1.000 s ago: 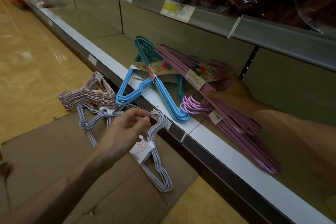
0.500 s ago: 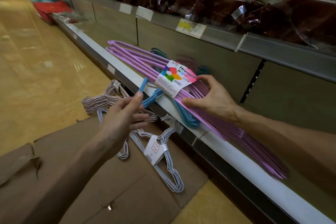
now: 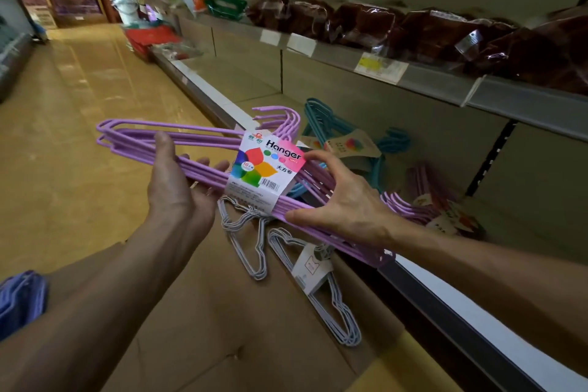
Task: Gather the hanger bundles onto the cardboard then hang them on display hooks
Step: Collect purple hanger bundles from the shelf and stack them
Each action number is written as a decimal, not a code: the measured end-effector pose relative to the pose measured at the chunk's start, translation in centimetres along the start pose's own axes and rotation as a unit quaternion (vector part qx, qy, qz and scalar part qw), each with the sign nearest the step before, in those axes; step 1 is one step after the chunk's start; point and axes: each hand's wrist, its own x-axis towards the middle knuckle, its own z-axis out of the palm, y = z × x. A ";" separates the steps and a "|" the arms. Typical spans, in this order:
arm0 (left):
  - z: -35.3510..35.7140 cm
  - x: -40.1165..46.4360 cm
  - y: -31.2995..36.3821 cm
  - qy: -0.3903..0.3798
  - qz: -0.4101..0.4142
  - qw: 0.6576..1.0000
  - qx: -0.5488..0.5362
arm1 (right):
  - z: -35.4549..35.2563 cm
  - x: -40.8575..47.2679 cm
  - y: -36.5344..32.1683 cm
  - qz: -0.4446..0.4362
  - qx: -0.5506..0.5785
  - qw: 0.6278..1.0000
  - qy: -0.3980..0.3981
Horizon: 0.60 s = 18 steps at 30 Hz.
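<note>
A purple hanger bundle (image 3: 203, 134) with a colourful "Hanger" label (image 3: 264, 169) is held in the air over the cardboard (image 3: 222, 312). My left hand (image 3: 178, 188) cradles its left part from below, thumb over the wires. My right hand (image 3: 346, 200) grips it just right of the label, thumb underneath and fingers on top. Two white hanger bundles (image 3: 254, 242) (image 3: 334, 305) lie on the cardboard. A blue bundle (image 3: 324, 119) and another purple bundle (image 3: 423, 197) lie on the bottom shelf.
The bottom shelf's white front edge (image 3: 477, 328) runs along the right of the cardboard. Above it, a shelf holds brown wrapped packages (image 3: 413, 29). A lilac-blue bundle (image 3: 19, 299) shows at the left edge. Tan aisle floor (image 3: 79, 137) stretches away on the left.
The purple bundle has come off the shelf and out over the cardboard. My left hand let go of the white bundle and the blue one and now supports the purple bundle from below.
</note>
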 end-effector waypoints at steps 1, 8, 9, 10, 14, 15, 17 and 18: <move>0.0 0.1 0.3 0.028 0.012 1.000 -0.002 | 0.5 0.0 -0.4 -0.006 0.002 1.000 -0.001; -0.4 -0.6 2.0 0.124 0.133 0.983 0.018 | 3.7 -0.5 -2.5 -0.001 0.094 0.995 -0.044; -0.5 -0.7 2.4 0.125 0.142 0.982 0.017 | 4.0 -0.4 -2.6 0.004 0.105 0.993 -0.059; -0.7 -0.8 2.7 0.125 0.150 0.981 0.012 | 4.3 -0.4 -2.7 0.010 0.115 0.991 -0.071; -1.4 -0.8 4.2 0.116 0.182 0.976 0.000 | 5.3 0.0 -3.4 0.044 0.177 0.978 -0.096; -1.6 -0.7 4.6 0.113 0.187 0.976 -0.002 | 5.5 0.2 -3.7 0.057 0.200 0.973 -0.097; -2.2 -0.7 5.3 0.102 0.189 0.977 -0.010 | 5.9 0.5 -4.4 0.084 0.245 0.961 -0.096; -2.6 -0.7 5.6 0.097 0.185 0.978 -0.016 | 6.1 0.7 -4.9 0.101 0.272 0.952 -0.099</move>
